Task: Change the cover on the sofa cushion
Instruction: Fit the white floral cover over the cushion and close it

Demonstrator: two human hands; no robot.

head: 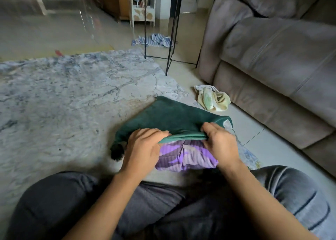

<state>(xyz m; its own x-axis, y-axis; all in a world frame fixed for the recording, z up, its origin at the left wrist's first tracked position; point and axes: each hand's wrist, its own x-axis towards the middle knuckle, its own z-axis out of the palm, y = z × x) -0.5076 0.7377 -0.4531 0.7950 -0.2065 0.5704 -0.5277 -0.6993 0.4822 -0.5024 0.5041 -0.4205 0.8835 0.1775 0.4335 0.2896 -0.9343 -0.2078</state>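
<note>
So you're sitting on the floor, and the big shaggy grey-and-blue rug [72, 94] fills most of the left side. The taupe suede-looking sofa [272, 67] runs down the right. Your legs in grey jeans [163, 203] are crossed at the bottom. A black metal-framed side table [172, 30] stands on the glossy tile past the rug's far corner.

The dark green fabric cushion cover [169, 116] lies on the rug's near edge, right in front of your knees. The purple striped cushion [187, 158] is partly inside it, with the near end poking out toward you. Both hands are on the cover's open edge: your left hand [143, 148] has its fingers curled onto the hem, and your right hand [221, 145] pinches the hem too.

A blue-and-white striped cloth [154, 39] lies under the table, a crumpled cream-and-green cloth [212, 98] sits by the sofa base, and a black tassel [117, 151] hangs off the cover's left corner.
</note>
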